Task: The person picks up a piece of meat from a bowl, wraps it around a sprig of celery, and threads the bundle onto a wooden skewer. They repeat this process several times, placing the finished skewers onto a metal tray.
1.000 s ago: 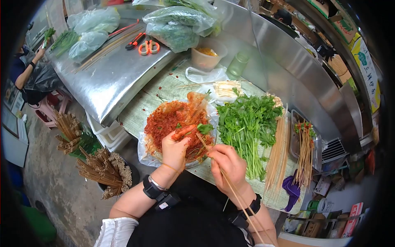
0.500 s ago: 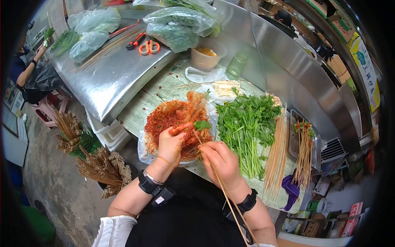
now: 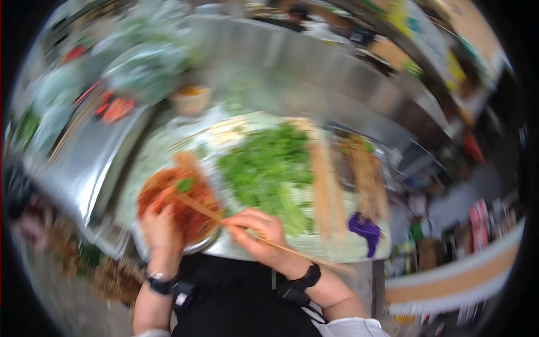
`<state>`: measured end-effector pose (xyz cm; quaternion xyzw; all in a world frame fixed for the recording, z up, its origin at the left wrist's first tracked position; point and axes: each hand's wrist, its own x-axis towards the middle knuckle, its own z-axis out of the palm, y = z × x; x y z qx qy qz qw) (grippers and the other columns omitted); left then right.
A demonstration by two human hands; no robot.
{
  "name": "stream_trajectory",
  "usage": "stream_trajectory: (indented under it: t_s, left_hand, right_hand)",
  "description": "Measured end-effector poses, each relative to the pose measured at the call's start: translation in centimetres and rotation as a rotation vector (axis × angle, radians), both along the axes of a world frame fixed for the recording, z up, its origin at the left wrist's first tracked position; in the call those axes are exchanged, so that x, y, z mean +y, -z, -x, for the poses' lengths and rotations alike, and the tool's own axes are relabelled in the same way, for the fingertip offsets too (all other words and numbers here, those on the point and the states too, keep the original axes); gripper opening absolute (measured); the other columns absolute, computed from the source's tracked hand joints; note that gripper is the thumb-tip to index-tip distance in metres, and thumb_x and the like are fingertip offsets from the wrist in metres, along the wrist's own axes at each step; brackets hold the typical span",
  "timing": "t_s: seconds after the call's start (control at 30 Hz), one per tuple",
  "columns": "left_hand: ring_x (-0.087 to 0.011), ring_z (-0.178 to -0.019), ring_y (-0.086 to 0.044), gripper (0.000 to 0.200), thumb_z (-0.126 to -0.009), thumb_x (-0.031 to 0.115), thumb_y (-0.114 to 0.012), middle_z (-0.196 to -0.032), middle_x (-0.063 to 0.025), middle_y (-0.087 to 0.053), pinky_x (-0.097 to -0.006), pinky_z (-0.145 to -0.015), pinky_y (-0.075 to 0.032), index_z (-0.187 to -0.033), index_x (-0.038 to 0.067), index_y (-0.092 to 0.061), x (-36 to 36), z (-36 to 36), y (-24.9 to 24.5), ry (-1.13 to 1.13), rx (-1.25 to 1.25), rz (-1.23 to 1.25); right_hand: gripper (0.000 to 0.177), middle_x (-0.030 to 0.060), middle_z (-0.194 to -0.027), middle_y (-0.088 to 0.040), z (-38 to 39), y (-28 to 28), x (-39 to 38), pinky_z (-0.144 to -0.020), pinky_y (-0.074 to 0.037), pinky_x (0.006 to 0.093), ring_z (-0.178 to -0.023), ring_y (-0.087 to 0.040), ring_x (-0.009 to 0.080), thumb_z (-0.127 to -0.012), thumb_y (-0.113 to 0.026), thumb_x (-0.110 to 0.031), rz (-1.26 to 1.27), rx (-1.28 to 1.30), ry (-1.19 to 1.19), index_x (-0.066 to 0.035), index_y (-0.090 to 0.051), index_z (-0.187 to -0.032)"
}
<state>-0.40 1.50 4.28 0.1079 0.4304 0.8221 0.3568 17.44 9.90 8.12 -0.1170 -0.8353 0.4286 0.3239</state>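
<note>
A bowl (image 3: 203, 245) of red, sauce-coated food (image 3: 193, 222) stands at the table's front left. Over it, my left hand (image 3: 163, 230) is closed on a red-sauced roll (image 3: 167, 196) with a green leaf (image 3: 185, 185) at its end. My right hand (image 3: 255, 233) grips thin wooden skewers (image 3: 314, 258), whose front ends reach over the bowl toward the roll. Blur hides whether the tips pierce it. Leafy green herbs (image 3: 266, 168) lie just beyond my right hand.
Bare skewers (image 3: 328, 196) lie right of the herbs, near loaded skewers (image 3: 365, 174) and a purple object (image 3: 366, 229). White strips (image 3: 227, 132) and a tub (image 3: 191, 102) sit behind. On the metal counter (image 3: 73, 168) are orange-handled scissors (image 3: 118, 109) and bagged greens (image 3: 149, 70).
The view has swung right and blurred, so the table appears further left. The skewers in my right hand now lie flatter, pointing left across the bowl. Both hands keep their hold.
</note>
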Motion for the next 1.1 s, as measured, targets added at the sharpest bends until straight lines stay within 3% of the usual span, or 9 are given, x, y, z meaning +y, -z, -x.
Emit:
stream_trajectory:
  t_s: [0.07,0.1,0.2,0.3,0.63,0.73,0.8,1.0,1.1]
  left_hand:
    - [-0.0222,-0.106,-0.054,0.029,-0.091,0.008,-0.046,-0.115,-0.0102,-0.055,-0.0343,-0.085,-0.049,-0.118,0.0,-0.049,0.4,1.1,2.3,-0.045,0.094,0.03]
    - [-0.0219,-0.111,-0.051,0.036,-0.092,0.011,-0.047,-0.123,-0.0087,-0.05,-0.0325,-0.087,-0.047,-0.126,0.002,-0.041,0.3,1.8,4.2,0.046,0.201,-0.151]
    - [-0.0237,-0.116,-0.047,0.041,-0.092,0.013,-0.045,-0.132,-0.0115,-0.041,-0.0362,-0.095,-0.041,-0.13,0.002,-0.035,0.2,1.3,3.3,0.049,0.256,-0.108]
    - [-0.0233,-0.112,-0.05,0.042,-0.091,0.015,-0.047,-0.127,-0.0117,-0.046,-0.0333,-0.092,-0.042,-0.13,0.003,-0.036,0.2,0.8,3.1,0.018,0.323,-0.08]
    - [-0.024,-0.11,-0.052,0.037,-0.089,0.009,-0.045,-0.124,-0.0141,-0.049,-0.0355,-0.094,-0.042,-0.124,-0.002,-0.043,0.3,0.7,4.1,-0.035,0.431,0.037]
    - [-0.0231,-0.109,-0.052,0.036,-0.088,0.007,-0.045,-0.122,-0.0136,-0.05,-0.0352,-0.093,-0.043,-0.123,-0.002,-0.045,0.4,0.6,4.1,-0.048,0.424,0.061]
    - [-0.0221,-0.104,-0.055,0.032,-0.089,0.006,-0.046,-0.118,-0.0122,-0.054,-0.033,-0.089,-0.045,-0.12,-0.002,-0.047,1.0,0.0,3.2,-0.032,0.402,-0.023]
    - [-0.0202,-0.101,-0.056,0.029,-0.089,0.005,-0.045,-0.114,-0.012,-0.056,-0.031,-0.089,-0.044,-0.117,-0.003,-0.049,0.4,0.3,3.1,-0.035,0.44,0.063]
    - [-0.0206,-0.101,-0.057,0.031,-0.088,0.003,-0.045,-0.115,-0.0121,-0.055,-0.0315,-0.09,-0.043,-0.118,-0.004,-0.048,0.2,0.5,3.9,-0.042,0.396,0.028]
  right_hand:
    - [0.02,0.012,-0.094,-0.062,-2.3,0.3,1.2,-0.068,-0.049,0.0273,-0.083,-0.062,0.0171,-0.084,-0.056,-0.005,0.439,0.099,0.021,0.001,-0.059,-0.103]
    - [0.02,0.0113,-0.095,-0.061,-3.5,1.0,1.8,-0.07,-0.048,0.0255,-0.082,-0.062,0.0167,-0.088,-0.052,-0.011,0.61,0.19,0.059,0.002,-0.059,-0.102]
    - [0.022,0.0126,-0.097,-0.061,-8.3,1.5,4.8,-0.074,-0.048,0.0264,-0.084,-0.061,0.0174,-0.089,-0.05,-0.011,0.611,0.436,0.337,0.002,-0.056,-0.106]
    - [0.028,0.0149,-0.102,-0.06,-13.8,0.6,10.7,-0.077,-0.048,0.0283,-0.091,-0.06,0.0192,-0.091,-0.045,-0.014,0.574,0.678,0.621,0.003,-0.05,-0.113]
    - [0.028,0.0113,-0.122,-0.051,-22.7,5.7,31.0,-0.088,-0.045,0.0329,-0.106,-0.054,0.0229,-0.09,-0.045,-0.02,0.947,1.169,0.988,-0.005,-0.047,-0.114]
    - [0.029,0.0124,-0.119,-0.053,-22.7,7.3,32.0,-0.085,-0.048,0.0332,-0.105,-0.055,0.023,-0.09,-0.046,-0.022,1.001,1.197,1.014,-0.004,-0.048,-0.113]
    - [0.031,0.0123,-0.1,-0.061,-24.0,8.4,32.6,-0.075,-0.052,0.0305,-0.089,-0.06,0.0206,-0.089,-0.051,-0.025,1.131,1.213,0.937,-0.002,-0.049,-0.111]
    - [0.013,0.0041,-0.081,-0.062,-17.7,4.5,24.1,-0.058,-0.049,0.0206,-0.066,-0.058,0.0089,-0.086,-0.057,-0.014,1.124,0.665,0.548,-0.004,-0.06,-0.094]
    - [0.014,0.0014,-0.075,-0.061,-11.9,2.1,18.4,-0.052,-0.044,0.0179,-0.061,-0.055,0.006,-0.082,-0.061,-0.013,0.773,0.042,0.501,-0.004,-0.061,-0.093]
